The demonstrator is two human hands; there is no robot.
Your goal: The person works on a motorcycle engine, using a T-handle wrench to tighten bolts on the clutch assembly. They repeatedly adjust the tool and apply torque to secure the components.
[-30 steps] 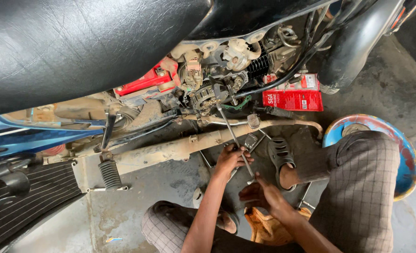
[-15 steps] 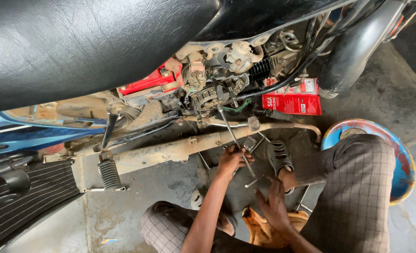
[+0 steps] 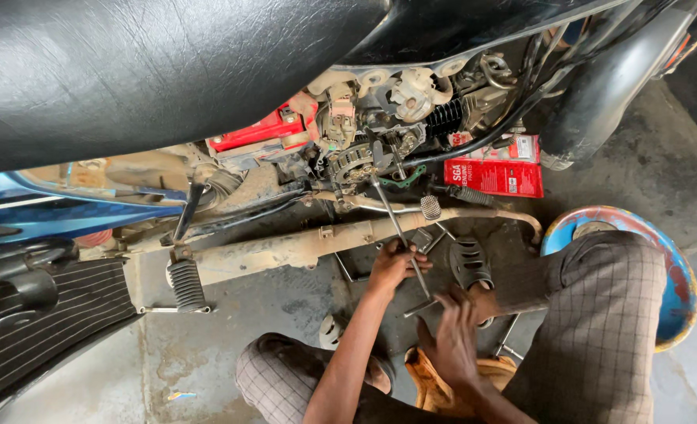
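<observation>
The long metal rod slants from the engine sprocket down toward me. My left hand is wrapped around its shaft; my right hand, fingers spread, sits blurred by its lower end. A red box lies beside the engine.

Soft daylight falls evenly on the floor. The seat at upper left shows a dull sheen. The engine sits in shadow. The right hand is motion-blurred.
</observation>
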